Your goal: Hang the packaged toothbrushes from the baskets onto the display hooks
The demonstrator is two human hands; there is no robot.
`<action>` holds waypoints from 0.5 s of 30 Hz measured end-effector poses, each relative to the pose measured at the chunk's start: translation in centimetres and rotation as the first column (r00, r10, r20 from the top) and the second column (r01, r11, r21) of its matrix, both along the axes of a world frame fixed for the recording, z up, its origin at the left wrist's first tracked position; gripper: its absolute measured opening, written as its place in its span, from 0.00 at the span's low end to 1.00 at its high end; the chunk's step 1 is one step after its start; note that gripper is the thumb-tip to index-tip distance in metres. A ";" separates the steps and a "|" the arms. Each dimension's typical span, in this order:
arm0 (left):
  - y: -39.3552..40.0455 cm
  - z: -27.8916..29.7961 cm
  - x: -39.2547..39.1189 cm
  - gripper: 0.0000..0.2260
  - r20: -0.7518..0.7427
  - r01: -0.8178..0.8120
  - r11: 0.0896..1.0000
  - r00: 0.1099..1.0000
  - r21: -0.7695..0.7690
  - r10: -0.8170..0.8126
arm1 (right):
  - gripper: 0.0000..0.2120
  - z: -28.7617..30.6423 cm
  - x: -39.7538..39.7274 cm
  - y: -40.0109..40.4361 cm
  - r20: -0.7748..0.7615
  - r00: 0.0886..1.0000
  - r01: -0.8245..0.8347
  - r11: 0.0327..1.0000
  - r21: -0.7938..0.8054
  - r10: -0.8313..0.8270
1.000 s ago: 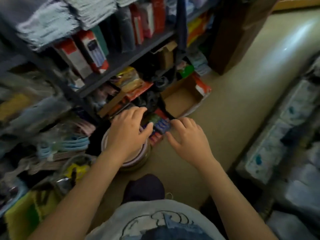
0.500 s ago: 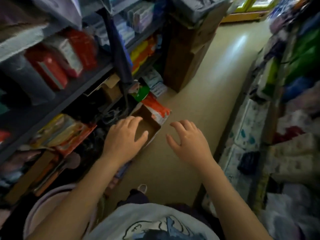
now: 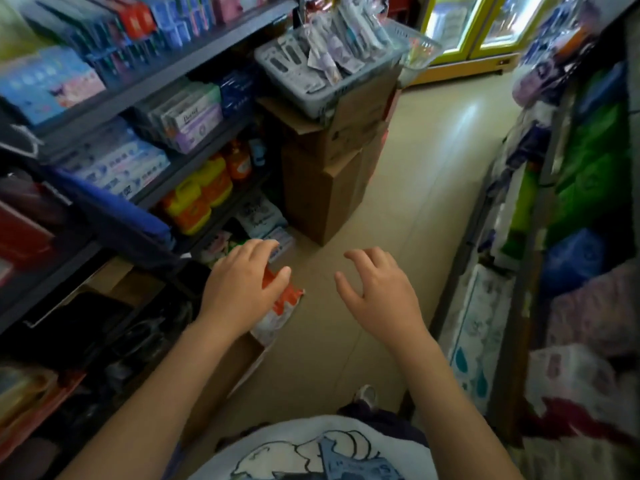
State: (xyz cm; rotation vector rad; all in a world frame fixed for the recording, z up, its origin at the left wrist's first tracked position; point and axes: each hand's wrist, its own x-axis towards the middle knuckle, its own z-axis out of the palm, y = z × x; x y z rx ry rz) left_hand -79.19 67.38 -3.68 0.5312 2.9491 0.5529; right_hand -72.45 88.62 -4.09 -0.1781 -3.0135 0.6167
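Head view. The left hand [image 3: 242, 284] is seen at lower centre of the frame, palm down, fingers loosely spread and nothing held. The right hand [image 3: 379, 291] is seen just right of it, also palm down, fingers relaxed and slightly curled, nothing held. Both hands are held out over the aisle floor [image 3: 398, 202], apart from each other.

The packaged toothbrushes [image 3: 341, 36] are found at upper centre of the frame, well apart from both hands and above them in the picture. They are stood on end in a grey slotted basket [image 3: 294, 79], which is set on a stack of brown cardboard boxes [image 3: 332, 174]. The packs are seen as long, narrow, clear-fronted cards in grey, white and pale purple, leaning against each other; print on them is too blurred to be read. A second, paler basket [image 3: 420, 46] is noted just right of the first; its contents cannot be made out with certainty.

Shelves of boxed goods [image 3: 180, 123] are recorded along the left of the frame. A red and white packet [image 3: 282, 304] is partly covered by the left hand.
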 end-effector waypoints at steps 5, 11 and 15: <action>8.9 2.8 -7.3 0.23 -0.049 -0.068 0.998 0.996 0.007 0.068 | 0.23 1.4 -10.6 9.1 0.027 0.996 -0.084 0.996 0.016 0.083; 11.6 1.1 -16.8 0.28 -0.050 -0.262 0.964 0.963 0.048 0.264 | 0.23 1.3 -24.6 12.0 0.024 0.955 -0.297 0.955 0.027 0.296; 13.0 0.1 -25.9 0.32 -0.031 -0.323 0.943 0.945 0.077 0.326 | 0.23 1.7 -34.4 13.3 0.039 0.928 -0.371 0.926 0.073 0.369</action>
